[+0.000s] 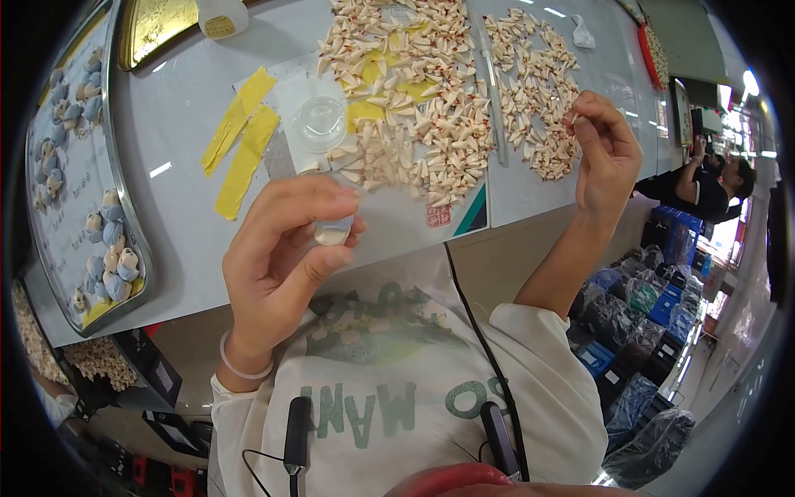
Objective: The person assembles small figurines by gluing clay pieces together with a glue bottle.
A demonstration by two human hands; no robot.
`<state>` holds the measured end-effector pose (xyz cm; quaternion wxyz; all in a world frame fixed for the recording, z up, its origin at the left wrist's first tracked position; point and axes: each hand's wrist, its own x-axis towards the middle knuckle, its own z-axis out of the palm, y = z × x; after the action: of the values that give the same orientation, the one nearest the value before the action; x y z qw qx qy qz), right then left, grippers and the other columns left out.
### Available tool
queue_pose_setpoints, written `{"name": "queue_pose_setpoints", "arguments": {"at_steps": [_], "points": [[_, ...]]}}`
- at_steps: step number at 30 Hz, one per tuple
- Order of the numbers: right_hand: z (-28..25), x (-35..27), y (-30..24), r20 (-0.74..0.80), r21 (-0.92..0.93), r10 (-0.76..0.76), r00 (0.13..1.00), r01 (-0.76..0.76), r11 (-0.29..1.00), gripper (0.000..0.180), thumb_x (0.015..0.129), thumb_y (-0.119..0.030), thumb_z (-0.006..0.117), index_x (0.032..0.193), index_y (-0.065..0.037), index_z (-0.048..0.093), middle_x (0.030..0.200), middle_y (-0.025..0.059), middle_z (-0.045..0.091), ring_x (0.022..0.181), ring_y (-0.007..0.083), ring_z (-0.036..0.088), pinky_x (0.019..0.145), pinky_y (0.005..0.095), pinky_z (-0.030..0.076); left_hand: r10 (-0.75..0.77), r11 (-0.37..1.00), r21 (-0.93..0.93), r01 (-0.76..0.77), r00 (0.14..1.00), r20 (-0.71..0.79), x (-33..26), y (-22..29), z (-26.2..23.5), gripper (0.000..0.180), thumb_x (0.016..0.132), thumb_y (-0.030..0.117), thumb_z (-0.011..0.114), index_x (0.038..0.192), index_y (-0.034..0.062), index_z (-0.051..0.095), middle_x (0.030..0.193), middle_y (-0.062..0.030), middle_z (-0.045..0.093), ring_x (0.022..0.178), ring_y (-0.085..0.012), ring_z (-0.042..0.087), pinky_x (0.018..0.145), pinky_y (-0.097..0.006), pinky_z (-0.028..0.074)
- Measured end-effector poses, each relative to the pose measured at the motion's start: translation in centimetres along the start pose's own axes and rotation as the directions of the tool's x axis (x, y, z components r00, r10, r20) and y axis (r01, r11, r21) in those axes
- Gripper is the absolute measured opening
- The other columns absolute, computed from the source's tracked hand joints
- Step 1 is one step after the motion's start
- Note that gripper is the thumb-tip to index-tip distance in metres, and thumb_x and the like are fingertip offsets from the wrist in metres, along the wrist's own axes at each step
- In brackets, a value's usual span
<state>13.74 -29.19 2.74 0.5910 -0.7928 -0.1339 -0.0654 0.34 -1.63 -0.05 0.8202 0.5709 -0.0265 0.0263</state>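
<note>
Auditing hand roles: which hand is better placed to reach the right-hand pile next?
Right, likely: the right hand hovers by the right-hand pile; the left hand sits farther off, holding a blue-and-white piece.

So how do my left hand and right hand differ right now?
Your left hand grips a rounded blue-and-cream piece; your right hand has thumb and fingers close together, but whether they hold something tiny is unclear. The left wrist wears a pale band, while the right wrist shows none. In view, the right hand appears beside the small pointed pieces, the left hand nearer your chest. Both are bare with curled fingers.
</note>
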Motion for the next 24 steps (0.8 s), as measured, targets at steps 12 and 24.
{"name": "queue_pose_setpoints", "arguments": {"at_steps": [12, 24], "points": [[1.7, -0.1, -0.8, 0.086, 0.206, 0.077, 0.993, -0.094, 0.974, 0.018, 0.080, 0.000, 0.049, 0.096, 0.007, 0.053, 0.090, 0.0116, 0.054, 0.076, 0.0156, 0.053, 0.065, 0.0240, 0.043, 0.006, 1.000, 0.003, -0.006, 0.998, 0.058, 0.1, -0.1, -0.2, 0.024, 0.074, -0.001, 0.058, 0.098, -0.0036, 0.053, 0.101, -0.0139, 0.048, 0.083, -0.0182, 0.052, 0.070, -0.027, 0.045], [2.5, -1.4, -0.8, -0.013, 0.280, 0.080, 0.997, -0.074, 0.957, 0.020, 0.076, -0.001, 0.058, 0.094, 0.006, 0.053, 0.084, 0.0150, 0.058, 0.069, 0.0180, 0.058, 0.058, 0.0239, 0.047, 0.015, 0.999, 0.030, -0.016, 0.999, 0.045, 0.1, -0.1, -0.1, 0.024, 0.072, -0.003, 0.059, 0.096, -0.0024, 0.055, 0.098, -0.0125, 0.050, 0.081, -0.0164, 0.052, 0.067, -0.024, 0.043]]}}
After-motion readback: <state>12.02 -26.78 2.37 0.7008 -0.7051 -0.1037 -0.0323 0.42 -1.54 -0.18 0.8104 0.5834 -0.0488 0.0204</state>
